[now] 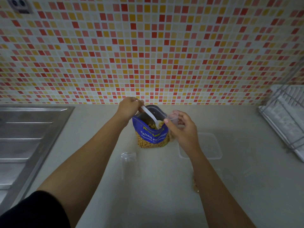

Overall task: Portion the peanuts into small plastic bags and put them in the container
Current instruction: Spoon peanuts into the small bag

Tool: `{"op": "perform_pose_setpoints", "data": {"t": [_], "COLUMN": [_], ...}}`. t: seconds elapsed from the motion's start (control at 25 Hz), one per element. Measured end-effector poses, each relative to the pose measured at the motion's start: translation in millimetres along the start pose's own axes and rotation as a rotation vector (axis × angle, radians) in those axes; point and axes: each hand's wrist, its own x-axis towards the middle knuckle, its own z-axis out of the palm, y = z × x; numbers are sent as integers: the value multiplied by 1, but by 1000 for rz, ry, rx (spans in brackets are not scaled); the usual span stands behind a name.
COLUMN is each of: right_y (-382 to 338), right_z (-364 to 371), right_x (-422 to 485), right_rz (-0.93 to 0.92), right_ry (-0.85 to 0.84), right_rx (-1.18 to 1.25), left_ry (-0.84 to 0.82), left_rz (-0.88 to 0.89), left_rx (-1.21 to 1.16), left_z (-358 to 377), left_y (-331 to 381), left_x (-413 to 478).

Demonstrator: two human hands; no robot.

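The peanut bag (152, 137) stands open near the back edge of the bench (156, 186). The left hand (128, 107) grips a white spoon (150, 116) dipped into its mouth. The right hand (182, 127) pinches a small clear bag (174, 116) alongside. The container (212, 145) sits just right.

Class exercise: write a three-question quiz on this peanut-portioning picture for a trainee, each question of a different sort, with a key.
1. What does the left hand hold?
A. a white spoon
B. a knife
C. a lid
2. True or false: the peanut bag lies flat on the counter.
3. Fill in: the right hand pinches a small clear ___ beside the peanut bag's open mouth.

Key
1. A
2. False: it stands upright and open.
3. plastic bag
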Motion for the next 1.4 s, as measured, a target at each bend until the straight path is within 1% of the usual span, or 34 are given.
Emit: {"op": "perform_pose_setpoints", "data": {"t": [0.2, 0.32, 0.4, 0.48, 0.64, 0.72, 0.8, 0.88, 0.96, 1.12, 1.24, 1.28, 1.32, 1.4], "right_y": [-8, -12, -13, -16, -19, -22, -26, -30, -33, -36, -36, -36, -36, -35], "right_z": [2, 6, 8, 10, 17, 22, 28, 33, 37, 43, 45, 43, 41, 36], "right_x": [2, 5, 7, 8, 11, 12, 12, 14, 14, 13, 14, 14, 14, 13], "right_rz": [-27, -29, -20, -63, -204, -221, -222, -208, -175, -126, -98, -93, -87, -74], "right_ry": [146, 170, 165, 147, 42, 1, -19, -11, 14, 69, 95, 97, 97, 98], "right_rx": [72, 103, 71, -41, -402, -507, -550, -545, -512, -397, -320, -305, -293, -268], "left_ry": [-8, 34, 56, 87, 163, 173, 169, 153, 126, 65, -37, -31, -13, 44], "left_rz": [-79, -159, -202, -234, -253, -248, -228, -195, -118, 212, 479, 533, 533, 464], "left_rx": [-112, -123, -170, -212, -260, -250, -248, -209, -134, 107, 397, 438, 402, 205], "left_z": [-14, -21, -26, -33, -50, -59, -64, -65, -62, -47, -39, -41, -48, -68], "left_y": [0, -5, -11, -13, -1, 10, 21, 31, 45, 73, 95, 102, 107, 111], "left_x": [-5, -3, -2, -1, 4, 7, 9, 9, 8, -2, -16, -19, -20, -16]}}
